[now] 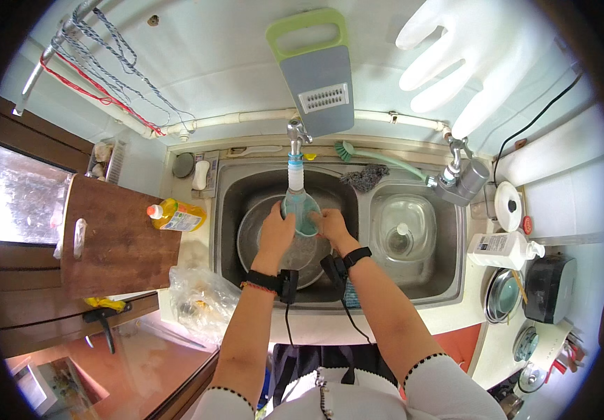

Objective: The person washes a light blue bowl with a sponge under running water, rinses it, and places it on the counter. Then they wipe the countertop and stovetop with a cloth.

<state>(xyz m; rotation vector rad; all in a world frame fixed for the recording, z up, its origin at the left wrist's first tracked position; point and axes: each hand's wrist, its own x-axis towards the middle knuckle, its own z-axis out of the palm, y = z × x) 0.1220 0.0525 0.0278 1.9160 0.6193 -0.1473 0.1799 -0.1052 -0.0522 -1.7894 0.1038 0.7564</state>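
A small teal bowl (308, 227) is tilted beneath the faucet's white and blue extension nozzle (295, 176). My left hand (274, 231) grips its left side, thumb near the rim. At the right rim, my right hand (333, 227) has its fingertips over the edge, slightly blurred; its other fingers are partly hidden below. Under both hands a wide round metal basin (265, 262) rests in the left bowl of the stainless steel sink (225, 236). Both wrists wear black straps with small devices and cables.
The right sink bowl holds a clear container (407, 210). Behind lie a green dish brush (386, 157) and a grey scouring pad (366, 177). Yellow dish soap (182, 215) and a plastic bag (199, 299) are left; a white pump bottle (499, 250) stands out at right.
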